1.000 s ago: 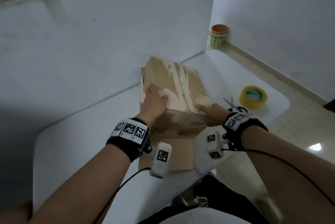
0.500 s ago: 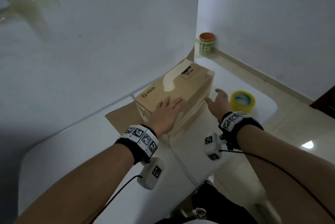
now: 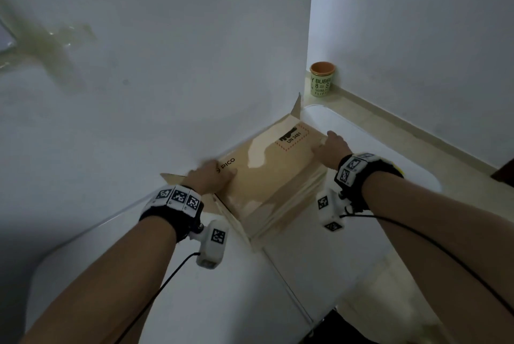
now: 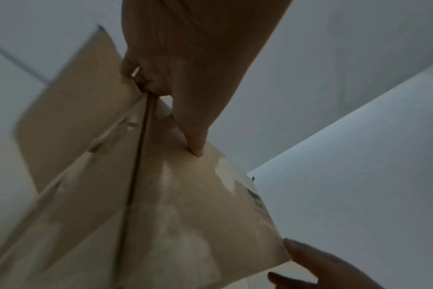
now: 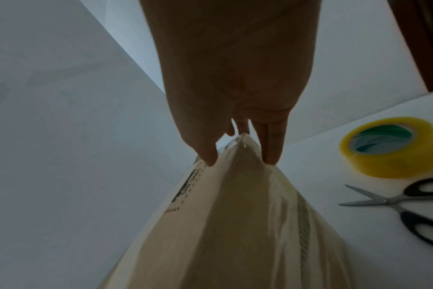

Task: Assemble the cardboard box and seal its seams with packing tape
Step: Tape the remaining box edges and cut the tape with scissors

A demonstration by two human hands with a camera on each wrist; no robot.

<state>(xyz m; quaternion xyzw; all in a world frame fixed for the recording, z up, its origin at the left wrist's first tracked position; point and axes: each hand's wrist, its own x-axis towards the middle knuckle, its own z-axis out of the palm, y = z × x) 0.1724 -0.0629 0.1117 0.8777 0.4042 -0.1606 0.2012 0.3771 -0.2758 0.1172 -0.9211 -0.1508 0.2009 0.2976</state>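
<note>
A brown cardboard box (image 3: 272, 174) printed PICO lies on its side on the white table (image 3: 250, 302), close to the wall. Glossy tape strips run along its near face (image 3: 289, 204). My left hand (image 3: 211, 176) grips the box's left end: the thumb (image 4: 198, 148) presses the top face and the fingers (image 4: 146, 78) curl over the edge beside an open flap (image 4: 69, 109). My right hand (image 3: 331, 146) holds the right end, with the box corner (image 5: 242, 140) between thumb and fingers. Another flap (image 3: 297, 107) stands up at the far end.
A yellow tape roll (image 5: 388, 146) and black-handled scissors (image 5: 408, 207) lie on the table right of the box; my right wrist hides them in the head view. A paper cup (image 3: 322, 79) stands on the ledge in the room corner. The wall runs just behind the box.
The box has rolled from taped side up onto its side, printed face up. Both hands have moved from that taped face out to the box's two ends.
</note>
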